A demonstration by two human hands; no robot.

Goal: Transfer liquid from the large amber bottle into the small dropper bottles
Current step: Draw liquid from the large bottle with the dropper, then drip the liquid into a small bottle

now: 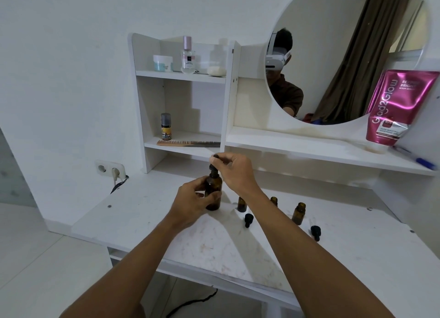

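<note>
The large amber bottle (213, 191) stands upright on the white tabletop (214, 241). My left hand (194, 202) wraps around its body. My right hand (232, 170) pinches the black rubber bulb of the dropper cap (213, 163), which sits at the bottle's neck. To the right stand three small amber dropper bottles with no caps: one (241, 204) close behind my right wrist, one (274, 200) partly hidden by the forearm, one (299, 213) farther right. Two black dropper caps (248, 219) (316, 232) lie on the table near them.
A white shelf unit (183, 98) rises behind the bottle, holding a comb (188, 143), a small spray bottle (166, 126) and cosmetics. A round mirror (345, 53) and a pink tube (395, 108) stand on the ledge at right. A wall socket (110, 170) is at left.
</note>
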